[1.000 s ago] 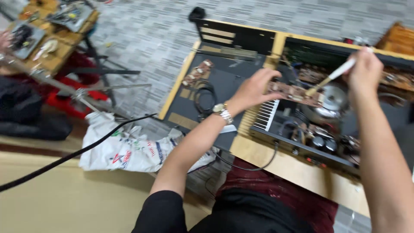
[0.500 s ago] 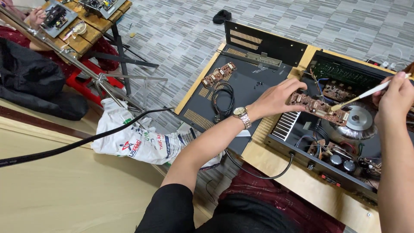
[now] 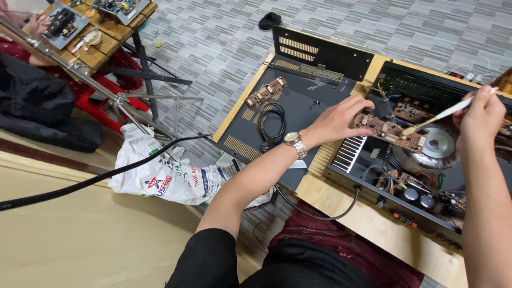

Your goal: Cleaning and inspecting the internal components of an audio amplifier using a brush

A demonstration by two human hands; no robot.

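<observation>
A: What does the left hand [image 3: 336, 121] hold?
B: Its fingers close on 1 end of the brown circuit board [image 3: 388, 132], long axis running rightward over the open amplifier [image 3: 373, 176].
A: And the right hand [image 3: 480, 114]?
B: It pinches a white brush [image 3: 440, 114], bristles touching the board's far end.

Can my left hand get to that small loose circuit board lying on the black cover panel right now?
Probably not yet: the left hand is holding up the brown circuit board. The path to the small loose board looks unobstructed.
</observation>
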